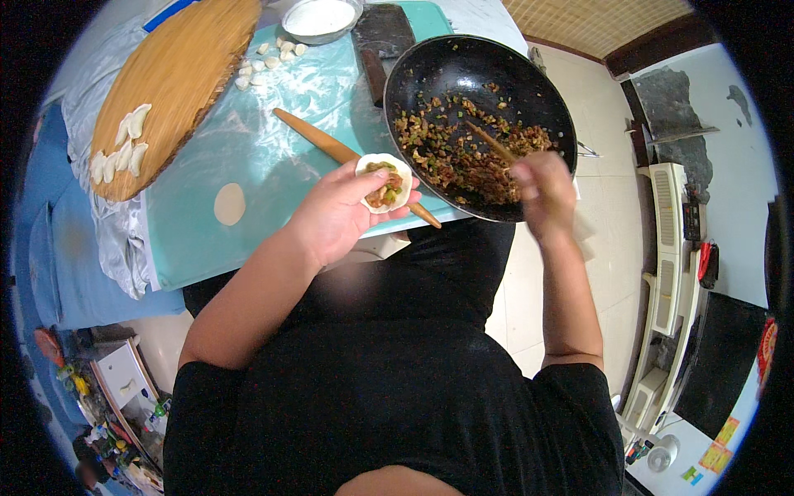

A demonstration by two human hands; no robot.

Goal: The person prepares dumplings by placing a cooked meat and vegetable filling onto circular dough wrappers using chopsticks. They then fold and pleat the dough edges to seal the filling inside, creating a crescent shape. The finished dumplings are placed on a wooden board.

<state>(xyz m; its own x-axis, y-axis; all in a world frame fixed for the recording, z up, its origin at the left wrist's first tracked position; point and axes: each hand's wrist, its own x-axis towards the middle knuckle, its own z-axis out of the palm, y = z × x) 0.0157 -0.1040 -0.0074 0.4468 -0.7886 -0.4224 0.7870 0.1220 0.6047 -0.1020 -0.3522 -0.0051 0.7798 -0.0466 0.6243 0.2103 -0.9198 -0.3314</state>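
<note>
Cupped in my left hand [338,208] is a round dough wrapper [366,166] with chopped filling [388,193] on it; my thumb rests on the filling. Over the right side of a black wok [465,68], my right hand [549,189] grips chopsticks [490,139], blurred at the fingers. Their tips reach into the minced filling [446,146] spread across the wok's bottom. A tapered wooden rolling pin [316,133] lies on the green mat, partly behind my left hand. One flat dough wrapper [229,204] lies on the mat to the left.
Several folded dumplings [121,152] sit on a wooden board [180,80] at the left. Several small dough pieces [272,62] lie on the floured green mat [192,242]. A bowl of flour [319,17] and a cleaver [381,31] are at the back, the cleaver near the wok.
</note>
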